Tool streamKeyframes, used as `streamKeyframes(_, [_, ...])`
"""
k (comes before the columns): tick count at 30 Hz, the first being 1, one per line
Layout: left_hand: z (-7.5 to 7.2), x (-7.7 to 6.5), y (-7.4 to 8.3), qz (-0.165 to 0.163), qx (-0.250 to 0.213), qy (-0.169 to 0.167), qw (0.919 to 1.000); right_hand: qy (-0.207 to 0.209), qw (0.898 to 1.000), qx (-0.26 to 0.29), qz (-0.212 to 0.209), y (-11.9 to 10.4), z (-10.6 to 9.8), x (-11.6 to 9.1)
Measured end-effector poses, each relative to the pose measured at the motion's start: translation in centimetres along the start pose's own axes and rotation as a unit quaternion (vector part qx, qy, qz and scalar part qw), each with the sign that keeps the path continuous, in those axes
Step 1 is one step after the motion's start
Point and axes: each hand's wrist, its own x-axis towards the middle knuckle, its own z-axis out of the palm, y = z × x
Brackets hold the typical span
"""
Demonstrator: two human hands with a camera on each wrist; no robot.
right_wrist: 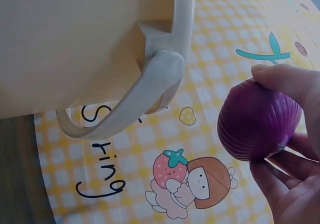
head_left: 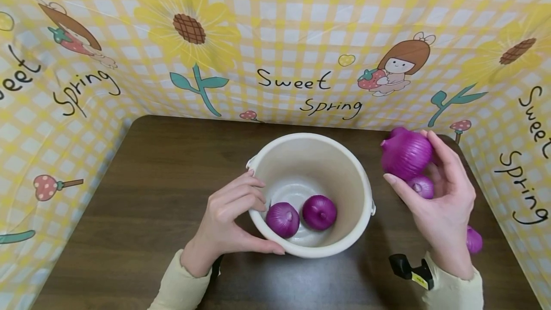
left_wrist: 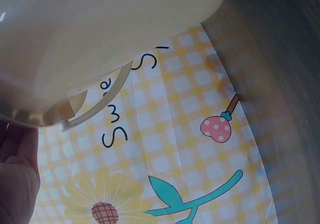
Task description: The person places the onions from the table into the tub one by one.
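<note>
A cream-white bucket (head_left: 361,171) stands upright, holding two purple onions: one onion (head_left: 282,220) at the left of its floor, the other onion (head_left: 319,212) beside it. My left hand (head_left: 230,216) grips the bucket's rim at the left, its thumb along the near side. Right of the bucket, my right hand (head_left: 447,200) holds a purple onion (head_left: 406,154) between thumb and fingers. The right wrist view shows this onion (right_wrist: 259,119) apart from the bucket's outer wall. Below the held onion in the head view appears another onion (head_left: 421,187), partly covered by the hand.
One more onion (head_left: 474,239) lies right of my right wrist, partly hidden. The dark wooden table (head_left: 172,171) is bordered by a yellow checked cloth (head_left: 297,42) with printed flowers and lettering. The bucket's handle (right_wrist: 135,104) hangs along its outside.
</note>
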Motion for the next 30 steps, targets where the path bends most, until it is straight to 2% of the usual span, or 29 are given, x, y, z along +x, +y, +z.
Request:
streamKeyframes(8, [0.0, -0.1, 0.0, -0.001, 0.001, 0.001, 1.0, -0.02, 0.999, -0.046, -0.014, -0.4, 0.5, 0.4])
streamKeyframes(16, [0.0, -0.1, 0.0, -0.001, -0.001, 0.0, 1.0, -0.039, 0.998, -0.03, -0.026, -0.6, 0.9, 0.8])
streamKeyframes(30, [0.0, -0.1, 0.1, -0.003, -0.002, 0.0, 1.0, -0.056, 0.997, -0.034, -0.037, -0.9, 1.3, 1.1])
